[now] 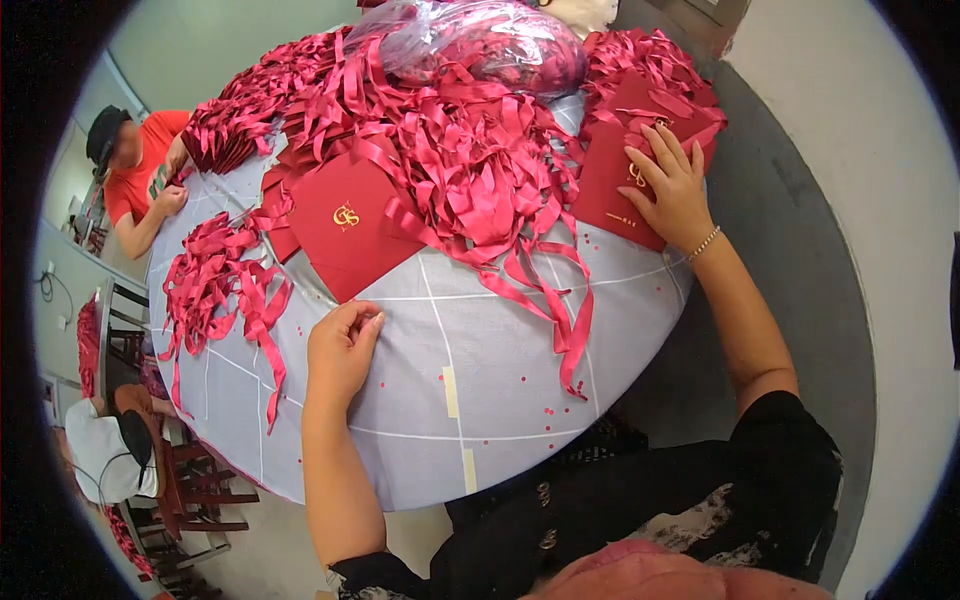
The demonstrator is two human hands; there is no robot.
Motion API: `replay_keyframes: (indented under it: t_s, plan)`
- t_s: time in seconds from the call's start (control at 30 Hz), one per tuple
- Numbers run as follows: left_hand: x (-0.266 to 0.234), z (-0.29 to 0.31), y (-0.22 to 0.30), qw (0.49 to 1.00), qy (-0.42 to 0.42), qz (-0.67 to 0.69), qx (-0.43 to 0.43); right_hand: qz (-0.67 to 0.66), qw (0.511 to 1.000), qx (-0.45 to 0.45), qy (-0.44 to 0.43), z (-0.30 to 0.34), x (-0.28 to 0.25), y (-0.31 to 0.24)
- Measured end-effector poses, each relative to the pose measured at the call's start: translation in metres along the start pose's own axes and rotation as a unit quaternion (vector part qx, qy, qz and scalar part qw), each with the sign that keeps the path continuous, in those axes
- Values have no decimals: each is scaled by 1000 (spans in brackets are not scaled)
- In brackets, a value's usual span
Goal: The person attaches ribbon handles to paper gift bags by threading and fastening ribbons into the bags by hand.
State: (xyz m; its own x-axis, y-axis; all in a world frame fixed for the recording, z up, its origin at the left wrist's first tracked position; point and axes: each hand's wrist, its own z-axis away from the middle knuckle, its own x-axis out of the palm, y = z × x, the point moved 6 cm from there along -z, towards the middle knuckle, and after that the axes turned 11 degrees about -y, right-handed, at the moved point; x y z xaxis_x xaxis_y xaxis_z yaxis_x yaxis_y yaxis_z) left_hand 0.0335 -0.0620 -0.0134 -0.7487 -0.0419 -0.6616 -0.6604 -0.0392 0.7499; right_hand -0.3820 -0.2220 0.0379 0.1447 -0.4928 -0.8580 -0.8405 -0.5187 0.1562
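Note:
My right hand (672, 190) lies flat with its fingers spread on a stack of dark red paper sleeves (610, 205) with gold print, at the table's right side. My left hand (343, 345) is closed, thumb against curled fingers, near the table's front; whether anything is pinched in it is hidden. Just beyond it lies a flat red paper sleeve (343, 225) with a gold emblem, on top of other red pieces. Between my hands a large heap of glossy red ribbons (470, 170) spreads over the table, with loose ends trailing toward me.
The round table (400, 400) has a grey cloth with white lines. A smaller ribbon pile (215, 270) lies at the left, and a clear plastic bag (480, 45) of red material at the back. A person in orange (150, 150) works at the far left. Wooden stools (200, 490) stand lower left.

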Motion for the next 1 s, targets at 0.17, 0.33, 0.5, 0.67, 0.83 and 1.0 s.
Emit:
replay_keyframes:
  t_s: [0.17,0.33,0.5,0.67,0.83,1.0]
  plan:
    - [-1,1,3,1000,-2,-7,8,-21,999,-28,13,13,-16,-22]
    - [0,2,6,1000,3,4,5,-45,996,-60,47,17,-31,-43]
    - [-1,2,5,1000,2,-5,6,-229,970,-71,-43,-2,-26,-79]
    - [-1,2,5,1000,5,-4,28,-294,927,-207,-101,-28,-19,-143]
    - [-2,2,4,999,-6,25,19,-337,896,-262,-119,-56,-2,-194]
    - [-7,1,5,1000,-1,-13,29,-372,915,-145,-63,-97,35,-231]
